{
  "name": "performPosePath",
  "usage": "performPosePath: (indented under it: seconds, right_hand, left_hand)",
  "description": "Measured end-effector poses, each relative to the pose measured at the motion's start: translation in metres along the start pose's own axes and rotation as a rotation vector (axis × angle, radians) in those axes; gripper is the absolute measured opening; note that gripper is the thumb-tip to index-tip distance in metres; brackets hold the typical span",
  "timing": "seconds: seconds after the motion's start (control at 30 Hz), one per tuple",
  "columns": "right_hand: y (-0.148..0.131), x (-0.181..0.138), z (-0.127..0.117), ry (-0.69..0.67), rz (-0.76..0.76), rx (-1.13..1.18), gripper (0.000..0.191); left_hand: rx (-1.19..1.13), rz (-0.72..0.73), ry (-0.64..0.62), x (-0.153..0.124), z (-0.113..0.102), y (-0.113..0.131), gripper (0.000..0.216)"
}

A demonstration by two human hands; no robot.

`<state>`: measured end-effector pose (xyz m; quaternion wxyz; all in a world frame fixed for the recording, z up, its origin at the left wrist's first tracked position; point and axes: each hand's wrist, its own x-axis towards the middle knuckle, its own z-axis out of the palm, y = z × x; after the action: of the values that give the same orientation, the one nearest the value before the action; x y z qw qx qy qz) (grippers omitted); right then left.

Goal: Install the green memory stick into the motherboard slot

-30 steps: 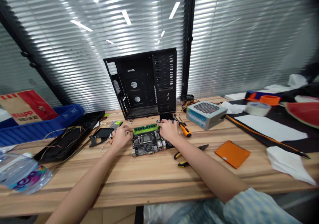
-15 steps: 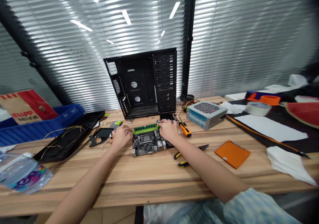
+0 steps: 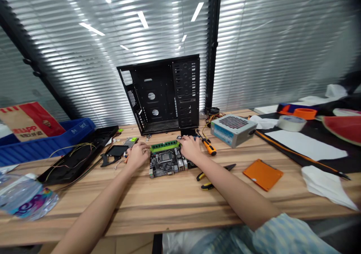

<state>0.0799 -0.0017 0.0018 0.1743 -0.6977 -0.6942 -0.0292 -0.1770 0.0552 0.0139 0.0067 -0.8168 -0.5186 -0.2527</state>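
A small motherboard (image 3: pixel 166 161) lies flat on the wooden table in front of me. Along its far edge, a green RAM stick (image 3: pixel 165 145) stands in a bright green slot. The curled fingers of my left hand (image 3: pixel 138 155) are at the stick's left end. At the opposite end, my right hand (image 3: pixel 190 148) has its fingertips bent over the stick's corner, and its thumb side covers part of the board's right edge. Both hands look closed, though the exact finger contact is too small to make out. Behind the board stands an open black computer case (image 3: pixel 158 96).
Right of my hands are an orange screwdriver (image 3: pixel 209 147), a power supply (image 3: pixel 234 130), an orange drive plate (image 3: pixel 263 174) and pliers (image 3: pixel 208 186) partly under my forearm. Leftward lie a black panel with wires (image 3: pixel 76 160), a blue bin (image 3: pixel 81 127) and a plastic bottle (image 3: pixel 28 197).
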Motion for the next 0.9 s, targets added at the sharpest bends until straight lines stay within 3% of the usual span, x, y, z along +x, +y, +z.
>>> performPosePath:
  seconds: [0.73, 0.9]
  right_hand:
    - [0.0007, 0.0007, 0.0011, -0.013, 0.028, 0.02, 0.05]
    - [0.0009, 0.0017, 0.0034, -0.018, 0.012, 0.01, 0.051]
  left_hand:
    - [0.025, -0.046, 0.011, -0.001, -0.003, 0.0029, 0.031]
    - [0.008, 0.004, 0.006, 0.0006, 0.0016, -0.0022, 0.031]
